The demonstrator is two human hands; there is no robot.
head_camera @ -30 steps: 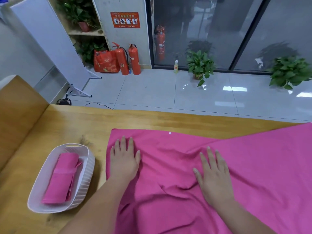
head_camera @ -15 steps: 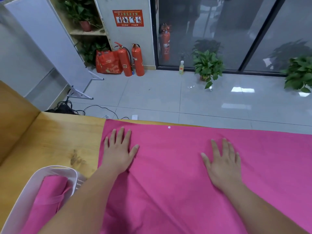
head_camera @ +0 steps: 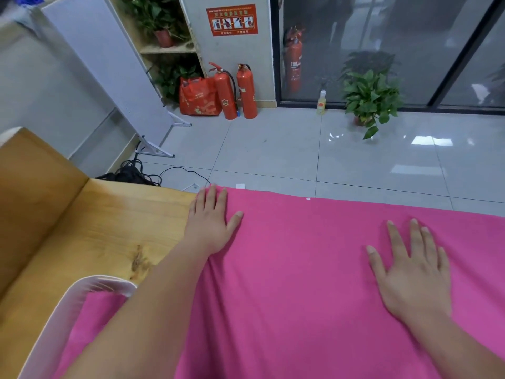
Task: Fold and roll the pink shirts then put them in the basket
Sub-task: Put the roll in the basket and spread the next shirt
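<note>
Slid outward since the earlier frame, the left grip (head_camera: 210, 228) is laid at the far-left corner of the spread pink shirt (head_camera: 300, 269), beyond the basket (head_camera: 49, 332). The right grip (head_camera: 412, 277) is pressed flat on it, well right of the basket. Both are spread open, nothing pinched. A folded pink shirt (head_camera: 90, 318) is held inside the basket.

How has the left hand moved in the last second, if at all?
Yes. The left hand slid away from the person, past the tabletop's dark knot, to the pink shirt's far corner.
</note>
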